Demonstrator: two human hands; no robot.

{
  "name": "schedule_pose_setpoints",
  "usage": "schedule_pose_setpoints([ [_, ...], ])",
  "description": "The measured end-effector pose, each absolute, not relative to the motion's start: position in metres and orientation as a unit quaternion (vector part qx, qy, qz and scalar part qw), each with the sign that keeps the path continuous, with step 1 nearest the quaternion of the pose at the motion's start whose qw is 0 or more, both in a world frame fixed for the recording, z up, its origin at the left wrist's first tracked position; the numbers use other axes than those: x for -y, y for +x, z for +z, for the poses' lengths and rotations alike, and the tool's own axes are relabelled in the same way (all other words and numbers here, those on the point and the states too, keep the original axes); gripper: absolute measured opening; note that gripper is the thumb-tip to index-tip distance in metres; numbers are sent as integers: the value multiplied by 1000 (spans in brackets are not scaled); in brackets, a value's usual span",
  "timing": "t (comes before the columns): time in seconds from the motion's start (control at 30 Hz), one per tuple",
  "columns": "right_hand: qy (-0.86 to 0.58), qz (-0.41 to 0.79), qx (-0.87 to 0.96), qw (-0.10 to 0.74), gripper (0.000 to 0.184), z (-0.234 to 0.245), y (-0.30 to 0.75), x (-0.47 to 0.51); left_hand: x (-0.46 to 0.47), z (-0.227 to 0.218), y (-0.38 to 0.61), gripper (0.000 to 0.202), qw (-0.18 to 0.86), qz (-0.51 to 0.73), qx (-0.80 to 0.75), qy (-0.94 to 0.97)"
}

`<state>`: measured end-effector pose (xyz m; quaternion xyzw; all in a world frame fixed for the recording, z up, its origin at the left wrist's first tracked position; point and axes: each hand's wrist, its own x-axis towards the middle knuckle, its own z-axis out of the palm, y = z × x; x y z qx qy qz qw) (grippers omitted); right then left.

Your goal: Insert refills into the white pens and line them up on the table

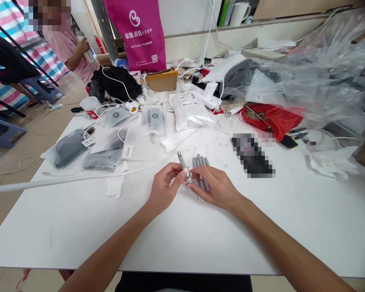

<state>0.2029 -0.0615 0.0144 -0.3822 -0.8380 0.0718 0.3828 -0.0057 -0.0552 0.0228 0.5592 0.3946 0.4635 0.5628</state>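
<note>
My left hand (166, 187) pinches a single grey pen (182, 161) near its lower end, and the pen's tip points up and away from me. My right hand (214, 186) lies over a bundle of several grey pens (200, 162) on the white table (200, 235). Its fingers are curled around them, and its fingertips meet the left hand's at the single pen. Both hands are at the middle of the table.
Several plastic-bagged items (109, 138) and a white padded pouch (188, 109) lie beyond the hands. A magenta bag (140, 32), a cardboard box (161, 80), cables, a red bag (273, 117) and crumpled clear plastic (322, 69) crowd the far side. A person in pink (69, 48) sits at the back left.
</note>
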Motion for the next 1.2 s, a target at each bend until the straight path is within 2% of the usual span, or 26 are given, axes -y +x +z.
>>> schedule_pose_setpoints([
  [0.1,-396,87,829,385,21,13,198,64,55,27,-5,24,587,486,-358,540],
  [0.23,-400,105,827,381,30,16,200,63,53,30,-6,20,558,508,-338,562],
  [0.5,-423,108,817,376,21,17,209,58,49,28,-11,23,520,551,-374,535],
  [0.73,-414,47,844,338,11,13,211,54,49,25,-12,26,510,562,-359,543],
  [1.07,-419,5,852,313,28,6,222,50,46,22,-13,15,518,525,-333,588],
  [1.2,-432,-1,847,309,39,2,226,49,46,15,-14,23,492,476,-384,619],
])
